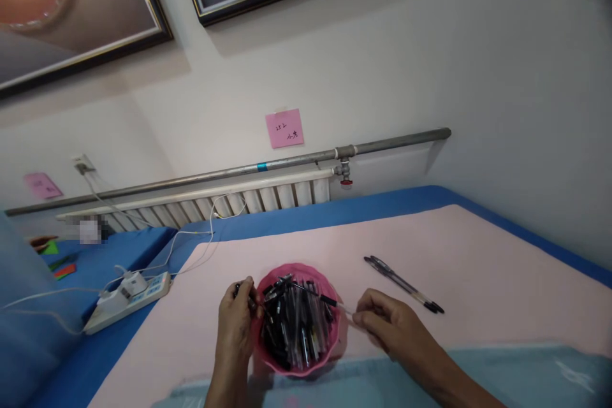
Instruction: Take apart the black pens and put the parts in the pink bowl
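A pink scalloped bowl (pixel 329 344) full of several black and clear pens sits on the pink cloth near me. My left hand (pixel 236 325) rests at the bowl's left rim, its fingers closed on a small dark pen part. My right hand (pixel 389 326) is just right of the bowl, pinching the clear end of a pen (pixel 335 303) that reaches back over the bowl's rim. Two pens (pixel 404 284) lie side by side on the cloth beyond my right hand.
The pink cloth (pixel 478 255) covers a blue table (pixel 382 204) set against a white wall with a radiator (pixel 229 201) and pipe. A white power strip (pixel 129 296) with cables lies at the left. A pale blue sheet (pixel 526 376) covers the near edge.
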The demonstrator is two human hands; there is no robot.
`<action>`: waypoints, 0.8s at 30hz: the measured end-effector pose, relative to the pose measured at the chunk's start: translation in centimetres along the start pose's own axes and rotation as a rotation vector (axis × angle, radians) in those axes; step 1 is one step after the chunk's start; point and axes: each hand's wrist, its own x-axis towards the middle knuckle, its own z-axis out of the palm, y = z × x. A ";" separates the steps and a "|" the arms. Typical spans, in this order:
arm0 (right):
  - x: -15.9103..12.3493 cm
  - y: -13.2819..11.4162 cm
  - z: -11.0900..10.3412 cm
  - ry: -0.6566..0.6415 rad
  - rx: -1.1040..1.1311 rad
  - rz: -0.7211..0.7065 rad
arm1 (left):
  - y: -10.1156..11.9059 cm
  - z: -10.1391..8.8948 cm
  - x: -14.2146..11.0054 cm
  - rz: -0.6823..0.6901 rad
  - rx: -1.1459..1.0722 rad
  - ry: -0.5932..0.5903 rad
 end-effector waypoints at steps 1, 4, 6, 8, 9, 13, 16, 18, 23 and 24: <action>0.0 0.1 0.0 0.000 0.012 0.007 | -0.1 0.0 0.0 -0.002 0.020 -0.013; 0.1 0.2 0.0 0.002 0.043 0.022 | -0.4 0.3 -0.1 0.009 0.078 -0.049; 0.1 0.1 0.0 0.004 0.060 0.020 | -0.5 0.5 -0.2 0.018 0.087 -0.082; 0.1 -0.1 0.0 0.004 0.072 0.019 | -0.3 0.6 -0.3 0.023 0.093 -0.094; 0.1 -0.1 0.0 0.005 0.079 0.023 | -0.2 0.6 -0.3 0.026 0.096 -0.099; 0.1 -0.3 0.1 0.001 0.159 0.056 | 0.4 0.6 -0.8 0.063 0.101 -0.091; -0.1 -0.3 0.6 -0.016 0.255 0.073 | 0.1 1.4 -2.0 0.079 0.122 -0.153; -0.3 -0.4 1.0 -0.046 0.252 0.072 | -0.4 2.4 -3.2 0.023 0.099 -0.320; -0.7 -0.7 1.5 -0.160 0.126 0.046 | -0.6 3.4 -4.0 -0.132 -0.030 -0.477; -0.7 -0.7 1.4 -0.171 0.105 0.037 | -0.4 3.0 -3.6 -0.104 -0.046 -0.408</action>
